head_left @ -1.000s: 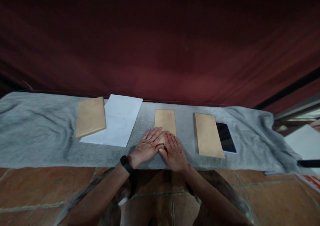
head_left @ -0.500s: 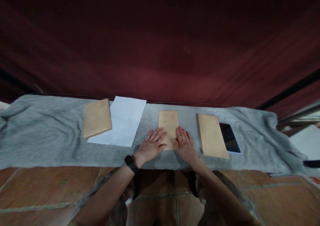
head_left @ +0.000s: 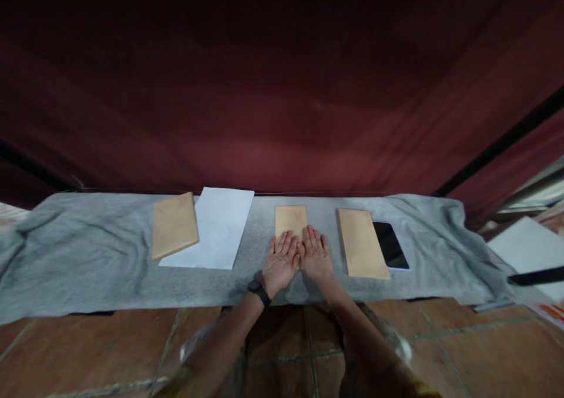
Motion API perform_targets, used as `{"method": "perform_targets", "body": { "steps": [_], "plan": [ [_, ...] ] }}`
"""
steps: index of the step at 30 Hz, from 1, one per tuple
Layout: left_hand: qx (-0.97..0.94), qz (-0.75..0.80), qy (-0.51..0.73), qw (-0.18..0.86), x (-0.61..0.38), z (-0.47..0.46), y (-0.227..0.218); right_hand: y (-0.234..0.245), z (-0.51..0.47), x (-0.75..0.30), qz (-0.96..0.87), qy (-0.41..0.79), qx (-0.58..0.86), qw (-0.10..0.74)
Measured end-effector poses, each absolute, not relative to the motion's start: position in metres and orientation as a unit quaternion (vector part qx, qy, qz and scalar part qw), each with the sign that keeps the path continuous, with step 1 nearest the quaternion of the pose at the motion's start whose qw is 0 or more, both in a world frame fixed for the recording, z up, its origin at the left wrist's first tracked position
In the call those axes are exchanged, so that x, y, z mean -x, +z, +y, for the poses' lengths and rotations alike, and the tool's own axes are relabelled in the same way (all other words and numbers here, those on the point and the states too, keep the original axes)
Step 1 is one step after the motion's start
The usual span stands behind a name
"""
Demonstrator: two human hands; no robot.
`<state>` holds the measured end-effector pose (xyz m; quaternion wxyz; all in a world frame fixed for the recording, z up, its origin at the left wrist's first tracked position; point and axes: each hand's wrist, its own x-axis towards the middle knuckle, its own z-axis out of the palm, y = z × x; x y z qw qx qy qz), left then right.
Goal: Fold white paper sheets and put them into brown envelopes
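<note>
Lying on grey cloth (head_left: 106,277), the middle envelope (head_left: 291,218) is partly covered by the left hand (head_left: 281,263) and right hand (head_left: 318,257), flat, close together. Pressing is judged under way; left-side envelope (head_left: 175,226) and right-side envelope (head_left: 363,244) are untouched.

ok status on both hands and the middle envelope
Left hand and right hand open, palms down on middle brown envelope. Envelope flat on grey cloth. Only hands covering it.

I see bare cloth (head_left: 259,221) flanking the middle envelope (head_left: 291,218), a white sheet (head_left: 222,227) blocking leftward, thick envelope (head_left: 362,244) rightward.
</note>
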<state>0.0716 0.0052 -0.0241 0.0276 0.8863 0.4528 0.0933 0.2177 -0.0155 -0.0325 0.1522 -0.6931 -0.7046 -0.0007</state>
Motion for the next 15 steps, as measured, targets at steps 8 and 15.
{"method": "perform_targets", "body": {
  "steps": [8, 15],
  "plan": [
    [-0.892, 0.443, 0.086, 0.019, -0.067, 0.007, -0.023, -0.029, -0.014, -0.215, -0.687, -0.015, 0.705, 0.178],
    [-0.891, 0.437, 0.116, 0.042, -0.058, -0.006, -0.017, -0.029, -0.014, -0.216, -0.694, -0.015, 0.701, 0.163]
  ]
}}
